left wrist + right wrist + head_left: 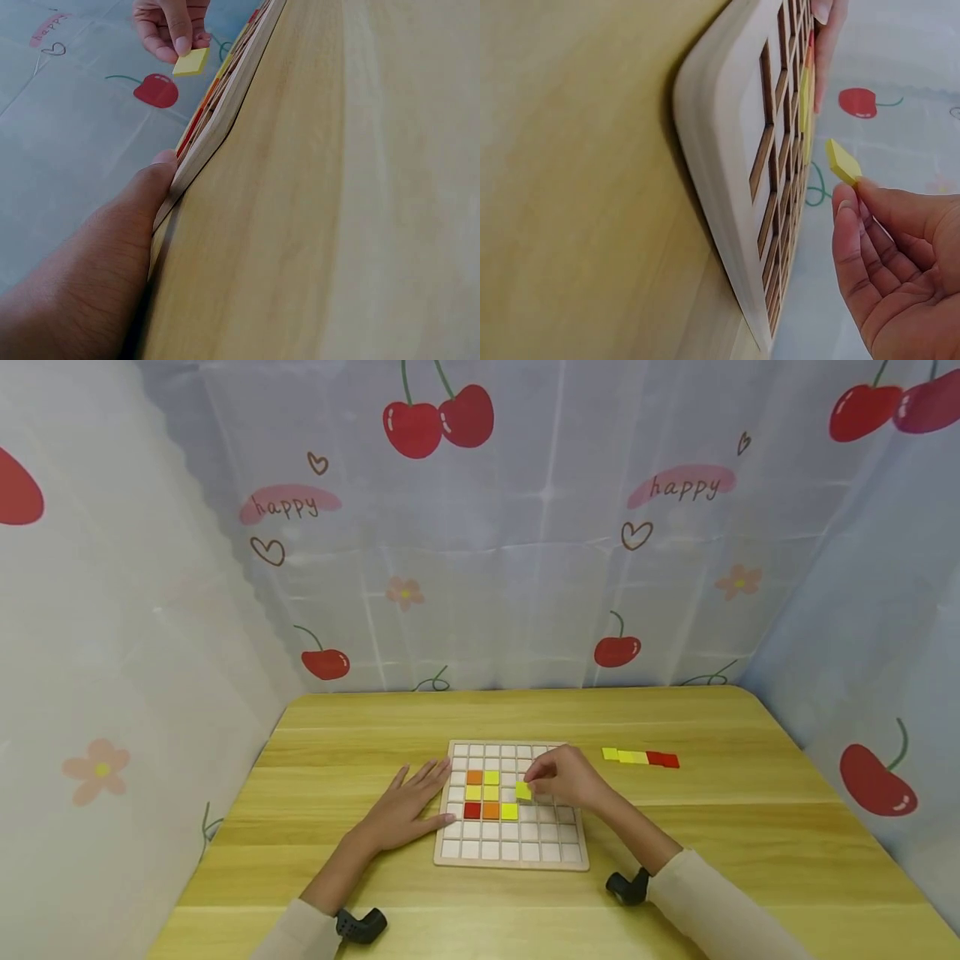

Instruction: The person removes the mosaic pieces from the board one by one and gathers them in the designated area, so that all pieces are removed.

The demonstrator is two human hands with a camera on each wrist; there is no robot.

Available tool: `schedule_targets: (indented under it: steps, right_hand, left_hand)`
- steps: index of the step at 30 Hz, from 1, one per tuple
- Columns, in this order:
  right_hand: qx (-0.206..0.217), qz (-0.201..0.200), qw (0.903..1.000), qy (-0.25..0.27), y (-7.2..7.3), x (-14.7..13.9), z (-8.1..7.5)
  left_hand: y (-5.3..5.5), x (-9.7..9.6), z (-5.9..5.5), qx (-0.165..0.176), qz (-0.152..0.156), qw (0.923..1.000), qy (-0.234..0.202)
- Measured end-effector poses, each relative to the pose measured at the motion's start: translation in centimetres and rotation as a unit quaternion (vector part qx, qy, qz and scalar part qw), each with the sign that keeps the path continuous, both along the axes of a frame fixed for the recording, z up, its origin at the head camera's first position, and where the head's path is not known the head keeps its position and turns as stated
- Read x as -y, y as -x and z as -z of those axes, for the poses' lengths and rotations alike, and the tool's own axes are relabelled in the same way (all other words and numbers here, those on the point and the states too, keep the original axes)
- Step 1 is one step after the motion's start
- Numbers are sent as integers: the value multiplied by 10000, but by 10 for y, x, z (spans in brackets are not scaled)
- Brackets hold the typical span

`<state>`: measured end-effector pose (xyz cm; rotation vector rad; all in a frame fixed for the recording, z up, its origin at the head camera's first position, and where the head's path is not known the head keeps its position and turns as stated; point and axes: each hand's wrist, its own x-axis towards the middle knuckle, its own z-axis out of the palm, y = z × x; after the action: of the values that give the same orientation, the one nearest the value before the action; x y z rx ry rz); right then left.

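Note:
A wooden grid board (512,862) lies on the table, its square cells partly filled with red, orange and yellow tiles. My right hand (567,779) pinches a yellow tile (843,162) by one edge between thumb and fingertips, above the board's middle. In the left wrist view the same yellow tile (190,61) hangs over the board with its flat face showing. My left hand (405,806) rests at the board's left edge, fingers extended and spread, thumb against the frame. A red tile (472,810), an orange tile (491,811) and a yellow tile (509,811) sit in one row.
To the right of the board, a row of yellow tiles (632,757) and red tiles (663,760) lies on the wooden table (360,718). A cherry-print curtain (517,568) surrounds the table at the back and sides. Each wrist wears a black camera mount (628,887).

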<state>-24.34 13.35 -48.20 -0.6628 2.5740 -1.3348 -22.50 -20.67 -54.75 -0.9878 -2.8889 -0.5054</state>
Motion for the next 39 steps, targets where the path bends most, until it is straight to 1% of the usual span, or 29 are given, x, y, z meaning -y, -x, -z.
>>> schedule_targets:
  steps: [6,11,17,24,30,35,39]
  right_hand:
    - [162,138,9994,261,-6,-10,-3]
    - [209,209,9986,444,-10,-18,-7]
    - [251,315,9974,597,-11,-29,-10]
    - [328,479,9949,831,-10,-44,-15]
    - [408,675,9930,877,-7,-58,-18]
    - [345,798,9925,864,-2,-66,-18]
    - [341,866,9922,834,0,-72,-18]
  left_hand:
    - [0,0,-1,137,-37,9998,131]
    - [0,0,0,164,-66,9997,147]
    - [-1,1,1,152,-45,9998,142]
    - [0,0,0,115,-14,9999,113]
    - [0,-1,2,175,-7,9998,81]
    - [1,0,4,163,-42,9998,93]
    - [0,0,4,140,-52,9999,82]
